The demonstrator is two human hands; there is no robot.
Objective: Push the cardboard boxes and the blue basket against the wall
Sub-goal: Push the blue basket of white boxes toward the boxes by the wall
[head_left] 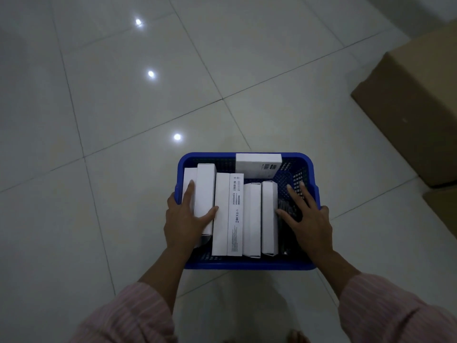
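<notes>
A blue plastic basket (247, 264) sits on the tiled floor in front of me, filled with several white boxes (223, 214) standing on edge. My left hand (184, 219) lies flat over the left side of the basket, fingers spread across the leftmost white boxes. My right hand (309, 219) rests with spread fingers on the basket's right side, over its mesh wall and dark contents. A large cardboard box (418, 105) stands at the right edge of the view. A second cardboard box (445, 206) shows only a corner below it.
Glossy light tiles (123, 107) cover the floor to the left and ahead, reflecting three ceiling lights. My pink striped sleeves fill the bottom corners. A toe (296, 336) shows at the bottom edge.
</notes>
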